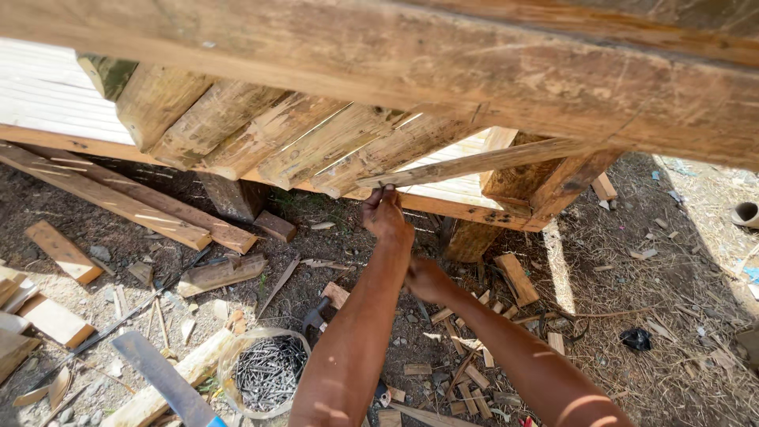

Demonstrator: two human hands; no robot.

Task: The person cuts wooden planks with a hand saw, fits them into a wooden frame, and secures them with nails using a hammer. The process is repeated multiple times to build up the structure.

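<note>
My left hand [387, 215] is raised to the underside of a thin wooden strip [482, 162] that runs across the rough timber frame [332, 142]. Its fingertips pinch a small dark nail [383, 187] against the strip. My right hand [428, 279] hangs lower, just behind my left forearm, with its fingers curled; I cannot tell whether it holds anything. A hammer [314, 319] lies on the ground below my left arm, its handle hidden under the arm.
A clear tub of nails [266, 372] stands on the dirt at lower left, beside a long grey blade [160, 378]. Planks [118, 198] and wood offcuts [518, 278] litter the ground. A heavy beam [474, 71] crosses overhead.
</note>
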